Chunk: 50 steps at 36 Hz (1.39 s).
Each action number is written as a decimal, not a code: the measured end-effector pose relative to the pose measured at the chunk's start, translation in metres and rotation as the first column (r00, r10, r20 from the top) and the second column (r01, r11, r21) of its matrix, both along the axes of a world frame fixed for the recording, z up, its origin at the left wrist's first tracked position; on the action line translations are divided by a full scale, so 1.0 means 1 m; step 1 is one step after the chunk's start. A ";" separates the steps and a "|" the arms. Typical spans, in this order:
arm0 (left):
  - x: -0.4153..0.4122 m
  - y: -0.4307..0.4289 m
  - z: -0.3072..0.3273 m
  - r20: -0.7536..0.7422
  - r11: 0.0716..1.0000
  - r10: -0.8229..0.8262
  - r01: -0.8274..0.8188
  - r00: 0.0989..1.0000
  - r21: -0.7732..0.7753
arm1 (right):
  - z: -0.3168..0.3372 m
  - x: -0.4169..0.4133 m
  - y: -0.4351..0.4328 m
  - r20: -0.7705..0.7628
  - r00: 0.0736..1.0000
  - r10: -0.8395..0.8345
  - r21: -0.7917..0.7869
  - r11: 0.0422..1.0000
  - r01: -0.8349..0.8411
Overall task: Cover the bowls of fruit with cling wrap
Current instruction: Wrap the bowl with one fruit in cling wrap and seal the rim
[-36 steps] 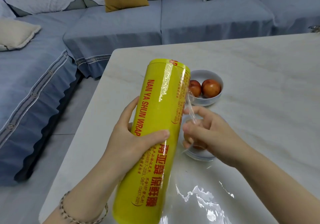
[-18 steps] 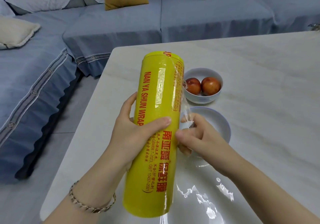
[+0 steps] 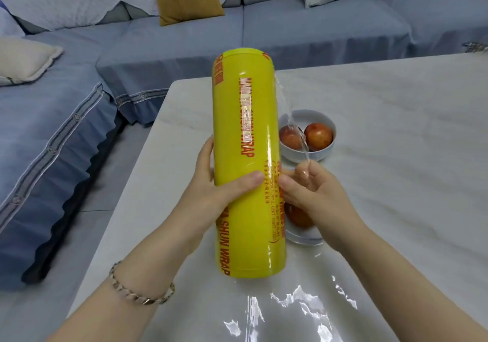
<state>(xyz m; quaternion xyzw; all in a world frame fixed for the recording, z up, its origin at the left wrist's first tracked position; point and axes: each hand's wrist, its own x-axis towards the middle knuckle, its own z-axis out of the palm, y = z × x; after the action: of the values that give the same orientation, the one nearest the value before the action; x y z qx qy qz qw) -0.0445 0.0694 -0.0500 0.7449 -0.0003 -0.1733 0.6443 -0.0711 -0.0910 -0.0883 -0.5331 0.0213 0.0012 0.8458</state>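
The left hand (image 3: 221, 199) is gripping the yellow roll of cling wrap (image 3: 245, 130) around its middle, with the thumb lying across the front, and is holding it nearly upright above the table (image 3: 396, 156). The right hand (image 3: 319, 196), just beside the left thumb, is pinching the loose edge of the film (image 3: 290, 119). This film is running as a thin twisted strand from the upper right side of the roll down to these fingers. I am judging that the task is only near its beginning: the edge is being freed, and no sheet is being drawn over a bowl yet. The far bowl (image 3: 324, 150), just beyond the right hand, is showing two reddish fruits (image 3: 318, 135) and appears uncovered. The near bowl (image 3: 303, 238), directly under the right hand, is mostly hidden, with one fruit (image 3: 298, 217) peeking out, and I cannot tell whether film is lying over it. On the near side of both hands a shiny wrinkled sheet (image 3: 290, 310) is lying on the table. Pulling out, tearing and sealing are probably remaining for the bowls.
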 end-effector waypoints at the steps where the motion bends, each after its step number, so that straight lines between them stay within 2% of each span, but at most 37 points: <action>1: 0.000 -0.002 -0.002 0.008 1.000 -0.009 0.009 1.000 -0.007 | 0.000 0.000 -0.001 0.001 1.000 0.025 0.022 0.999 -0.025; 4: 0.000 -0.005 -0.006 0.064 1.000 0.029 -0.028 0.998 -0.011 | -0.002 -0.002 -0.003 0.024 0.998 0.063 -0.002 0.998 -0.063; 8: 0.004 -0.004 -0.006 0.042 0.994 0.061 -0.057 0.997 -0.097 | -0.010 -0.007 -0.006 0.045 0.997 0.054 -0.080 0.995 -0.051; 12: 0.009 0.000 0.000 0.056 0.994 0.029 -0.022 0.998 -0.107 | -0.016 -0.010 -0.010 0.050 0.992 0.114 -0.140 0.984 -0.106; 18: 0.012 0.006 0.006 0.005 0.989 -0.024 0.025 1.000 -0.144 | -0.005 -0.013 -0.005 -0.062 0.974 0.217 0.228 0.953 -0.198; 22: 0.013 0.009 0.002 -0.032 0.992 -0.017 0.013 0.999 -0.124 | -0.001 -0.014 -0.001 -0.142 0.971 0.192 0.088 0.980 -0.181; 27: 0.015 0.014 -0.002 -0.048 0.996 0.022 -0.026 0.999 -0.089 | -0.001 -0.021 -0.001 -0.099 0.989 0.113 -0.278 0.951 -0.137; 31: 0.012 0.010 0.000 -0.034 0.999 0.037 -0.038 0.999 -0.025 | 0.000 -0.027 0.004 -0.061 0.998 0.011 -0.274 0.961 -0.028; 34: 0.010 0.006 0.002 -0.005 0.997 0.073 -0.073 0.997 0.000 | 0.004 -0.028 0.009 -0.088 0.993 -0.080 -0.281 0.958 0.052; 38: 0.008 0.001 0.006 0.145 0.986 0.092 -0.110 0.985 0.125 | 0.003 -0.027 0.007 -0.073 0.978 -0.197 -0.380 0.912 0.156; 43: 0.003 0.002 0.015 0.401 0.867 -0.038 -0.169 0.915 0.469 | -0.005 -0.031 -0.007 -0.086 0.991 -0.102 -0.476 0.878 0.049; 46: 0.002 -0.001 0.028 0.408 0.781 -0.141 -0.152 0.902 0.606 | -0.008 -0.028 -0.014 -0.093 0.991 -0.100 -0.544 0.838 0.034; 50: 0.003 -0.009 0.044 0.397 0.770 -0.215 -0.095 0.892 0.630 | -0.004 -0.005 -0.012 -0.108 0.978 -0.178 -0.478 0.872 0.106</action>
<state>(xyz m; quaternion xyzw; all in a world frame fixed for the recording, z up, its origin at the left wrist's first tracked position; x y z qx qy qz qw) -0.0412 0.0600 -0.0058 0.9367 -0.1142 -0.0084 0.3310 -0.0765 -0.1033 -0.0922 -0.7175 0.1230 -0.0266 0.6851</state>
